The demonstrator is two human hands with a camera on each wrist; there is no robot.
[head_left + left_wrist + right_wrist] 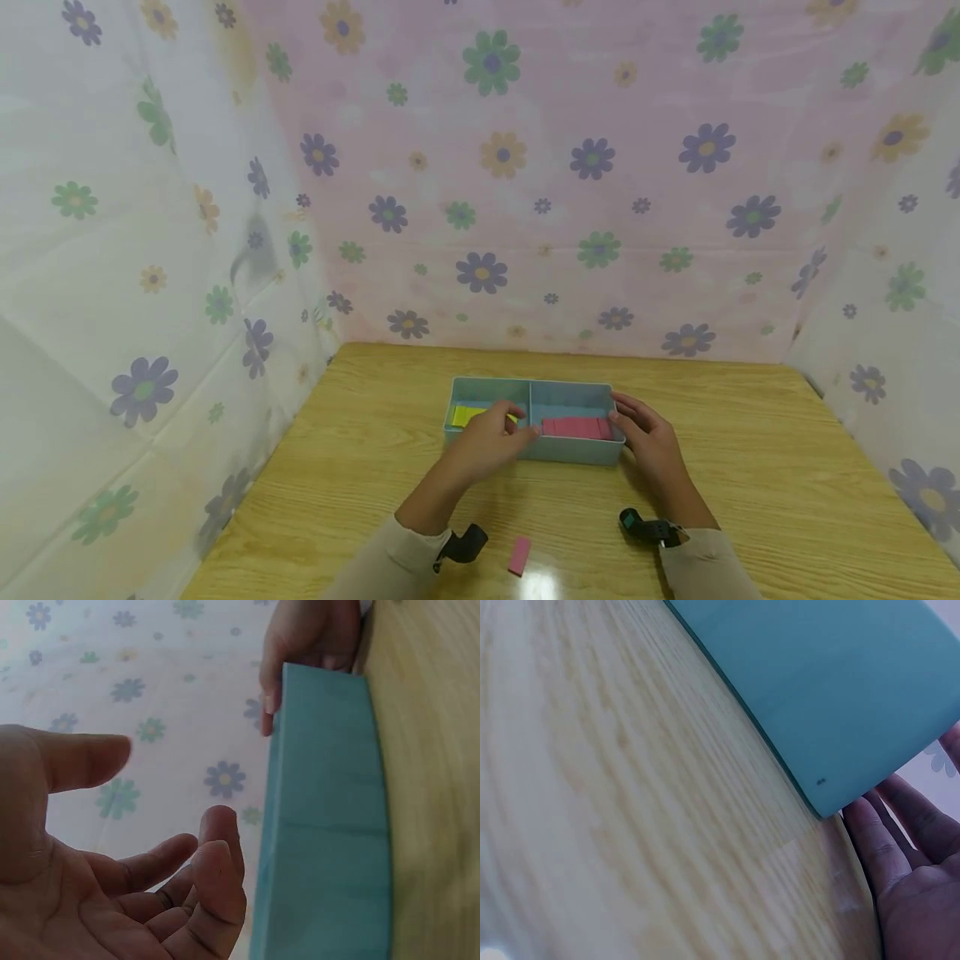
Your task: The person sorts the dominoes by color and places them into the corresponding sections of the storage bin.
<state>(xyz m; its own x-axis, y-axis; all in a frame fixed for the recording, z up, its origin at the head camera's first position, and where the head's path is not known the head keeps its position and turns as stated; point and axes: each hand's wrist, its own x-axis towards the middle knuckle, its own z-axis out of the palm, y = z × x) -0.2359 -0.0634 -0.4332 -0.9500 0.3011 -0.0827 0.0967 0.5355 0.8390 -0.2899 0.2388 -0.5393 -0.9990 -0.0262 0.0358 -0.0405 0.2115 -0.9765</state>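
A pale blue-green box (pixel 573 452) with two compartments sits on the table. Its right compartment holds a row of pink rectangular blocks (pixel 576 428); in the left one lie yellow blocks (pixel 467 415), partly hidden behind my left hand (pixel 491 442). That hand hovers over the box's near side, thumb apart from loosely bent fingers, and the left wrist view shows nothing between them. At the box's right end, my right hand (pixel 654 442) holds the end wall, thumb over the rim and fingers (pixel 881 844) against the outside. A single pink block (pixel 519 556) lies on the table nearer me.
The wood-grain table (pixel 360 433) reaches back to a flowered cloth wall (pixel 540 275). More flowered cloth hangs at the left and right sides. Each wrist wears a black camera mount, one of them the left mount (pixel 465 544).
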